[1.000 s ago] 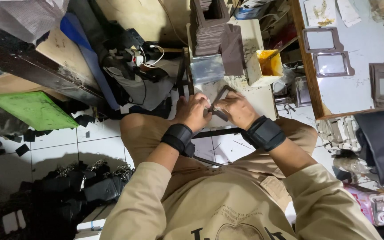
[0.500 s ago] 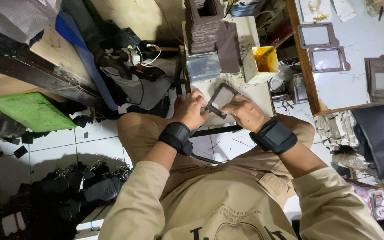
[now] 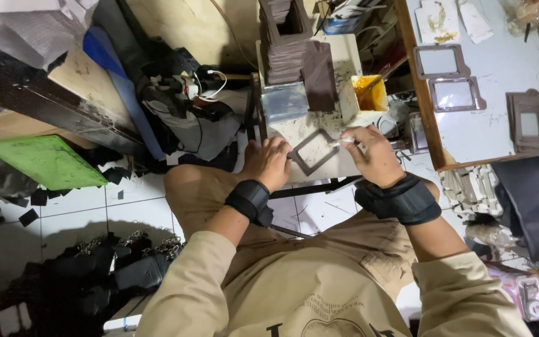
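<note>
The left hand (image 3: 269, 163) is pressing flat on a small white work board (image 3: 294, 128), its fingers (image 3: 280, 151) lying close together and pinning the near-left corner of a dark, square frame piece (image 3: 313, 151) that is lying open-centred on the board. The frame is sitting just beyond those fingertips, turned like a diamond, between the two hands. The right hand (image 3: 375, 156) is curling narrowly around a thin, pale brush (image 3: 349, 142), whose tip is reaching toward the frame's right corner; whether the tip is actually touching the frame is hard to tell from up here. Both wrists are wearing black wristbands (image 3: 400, 200).

Just past the right hand's knuckles, a small white tub of yellow-orange glue (image 3: 369, 93) is standing on the board's far edge. Beyond the left fingertips, a shiny clear packet (image 3: 285, 103) is lying, and farther on a tall stack of dark frame pieces (image 3: 294, 43) is rising. Well off to the right of the right hand, a white table (image 3: 506, 68) is carrying more frames laid out flat.
</note>
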